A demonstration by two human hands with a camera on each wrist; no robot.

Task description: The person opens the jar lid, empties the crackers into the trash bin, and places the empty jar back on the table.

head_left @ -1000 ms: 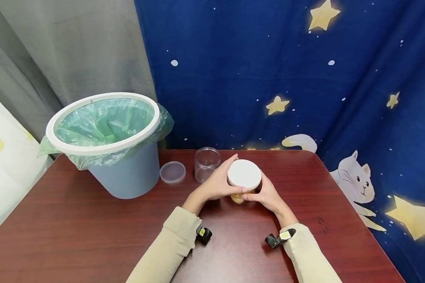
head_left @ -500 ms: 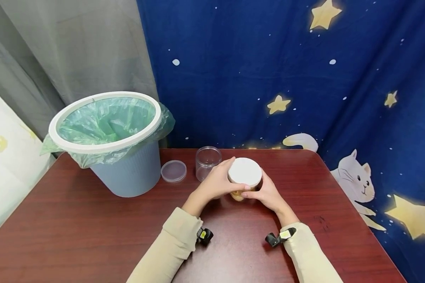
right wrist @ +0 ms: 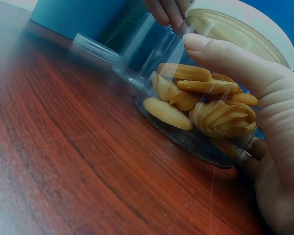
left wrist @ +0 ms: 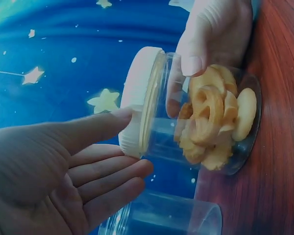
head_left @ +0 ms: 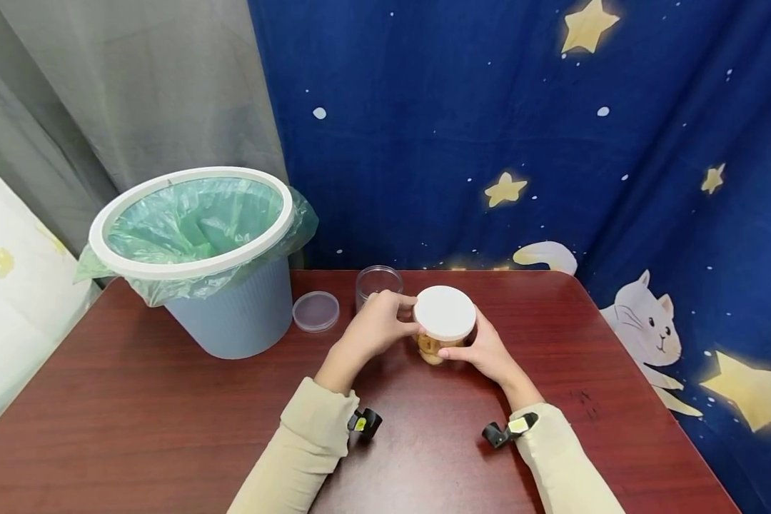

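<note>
A clear plastic jar with a ribbed white lid stands upright on the table. Piped butter cookies fill its lower part. My right hand grips the jar's side, thumb across the front and fingers behind. At the lid's left edge is my left hand; its thumb overlaps the lid's side in the left wrist view, while the other fingers extend loosely near the rim. Behind this hand stands a second clear jar, lidless, partly hidden. A flat translucent lid lies left of it.
A blue trash bin with a white rim and green bag stands at the table's back left. The reddish-brown wooden table has rounded corners. Behind it hang a grey curtain and a blue starry one.
My left hand has drawn back leftward from around the lid to its edge, uncovering more of the jar and cookies. My right hand keeps its grip on the jar.
</note>
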